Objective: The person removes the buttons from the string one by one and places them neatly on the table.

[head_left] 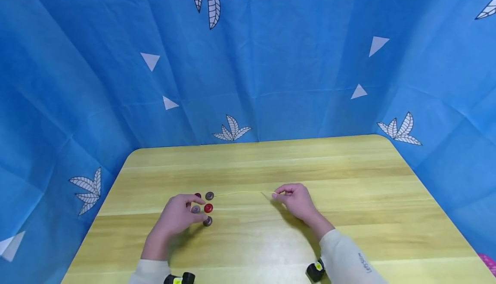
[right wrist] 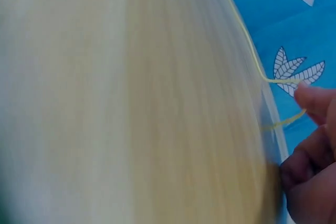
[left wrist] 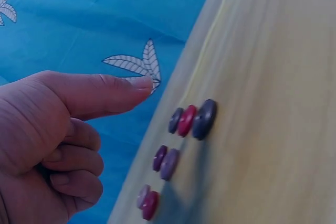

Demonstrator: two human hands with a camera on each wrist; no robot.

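Several small round button-like discs lie close together on the wooden table (head_left: 341, 167), left of its middle. Among them are a grey disc (head_left: 209, 195), a red disc (head_left: 208, 207), a lilac disc (head_left: 195, 209) and a dark grey disc (head_left: 207, 221). My left hand (head_left: 176, 216) hovers beside them, thumb and index finger spread apart, the other fingers bent in, holding nothing visible. From the grey disc a thin yellow string (head_left: 240, 191) runs right to my right hand (head_left: 299, 201). There, thumb and index finger pinch the string, and its loose end (right wrist: 283, 124) hangs below the fingertips.
A blue curtain (head_left: 294, 60) with white leaf prints and triangles stands along the table's back and sides. Black wrist cameras (head_left: 315, 271) sit at both sleeves near the front edge.
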